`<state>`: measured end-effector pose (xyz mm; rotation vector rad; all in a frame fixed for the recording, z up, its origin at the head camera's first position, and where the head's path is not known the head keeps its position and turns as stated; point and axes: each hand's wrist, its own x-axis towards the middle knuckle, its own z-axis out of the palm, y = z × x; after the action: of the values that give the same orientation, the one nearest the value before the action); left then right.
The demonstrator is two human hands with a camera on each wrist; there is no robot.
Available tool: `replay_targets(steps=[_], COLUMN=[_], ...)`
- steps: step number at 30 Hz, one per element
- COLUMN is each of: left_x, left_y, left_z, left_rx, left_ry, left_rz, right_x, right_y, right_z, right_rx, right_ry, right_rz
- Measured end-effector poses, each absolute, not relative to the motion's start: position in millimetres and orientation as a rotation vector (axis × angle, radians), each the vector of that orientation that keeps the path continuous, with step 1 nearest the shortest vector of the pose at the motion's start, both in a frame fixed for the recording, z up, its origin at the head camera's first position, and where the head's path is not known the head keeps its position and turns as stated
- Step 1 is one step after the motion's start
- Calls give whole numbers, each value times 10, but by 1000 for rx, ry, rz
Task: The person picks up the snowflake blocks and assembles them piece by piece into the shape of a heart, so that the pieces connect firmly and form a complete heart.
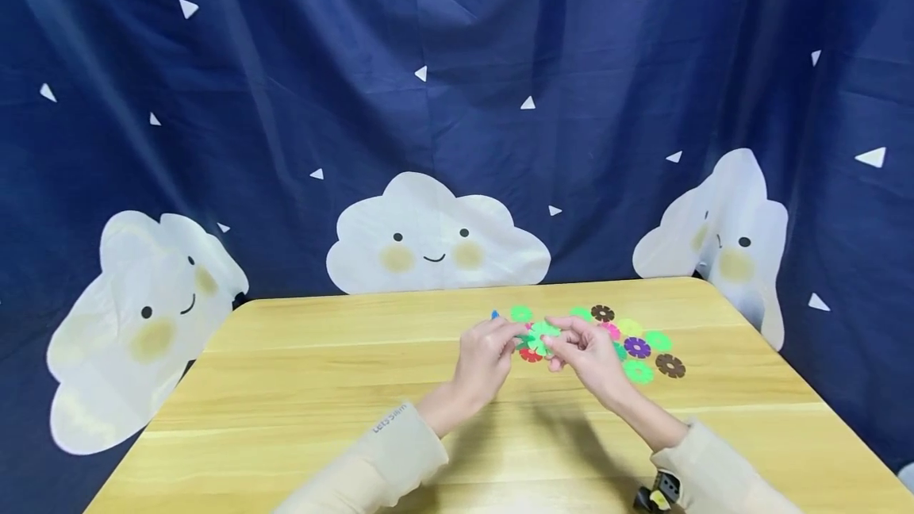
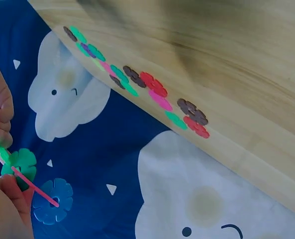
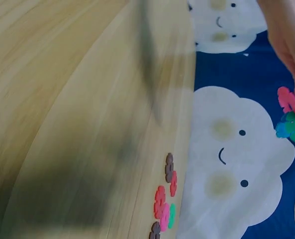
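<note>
My left hand (image 1: 482,357) grips a small chain of flower-shaped plastic discs, raised over the table. In the left wrist view the chain shows a green disc (image 2: 24,163), a pink disc (image 2: 34,185) seen edge-on, and a blue disc (image 2: 62,204) at the outer end. Facing it, my right hand (image 1: 591,355) pinches a light green disc (image 1: 543,337) between thumb and fingers. The two hands are close together, and the light green disc overlaps the chain in the head view. Fingers hide part of where the discs meet.
Loose discs lie on the wooden table (image 1: 321,363) behind and right of the hands, among them a purple disc (image 1: 638,347), a brown disc (image 1: 670,366) and a red disc (image 1: 531,355). A dark blue curtain (image 1: 471,133) with white clouds hangs behind the table's far edge.
</note>
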<state>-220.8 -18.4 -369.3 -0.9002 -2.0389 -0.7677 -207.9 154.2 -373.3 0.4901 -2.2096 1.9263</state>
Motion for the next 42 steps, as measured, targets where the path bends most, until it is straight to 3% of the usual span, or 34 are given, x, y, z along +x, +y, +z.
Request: replay_targets(steps=[14,31,42], left_x=[-2238,-2281,-2268], left_y=[-106,-125,-154], left_z=[-3671,-3605,-3608], left_rx=[-960,-877,-908], left_ry=[-2118,-2170,-2377], left_rz=[-794,-902,-1206], right_x=[-2083,-2068,-2130], right_y=[1645,1583,1595], right_z=[-3700,-3738,-3759], right_rx=[594,614,369], right_ry=[-2208,-2021,-2170], right_rz=[1820,2064,1791])
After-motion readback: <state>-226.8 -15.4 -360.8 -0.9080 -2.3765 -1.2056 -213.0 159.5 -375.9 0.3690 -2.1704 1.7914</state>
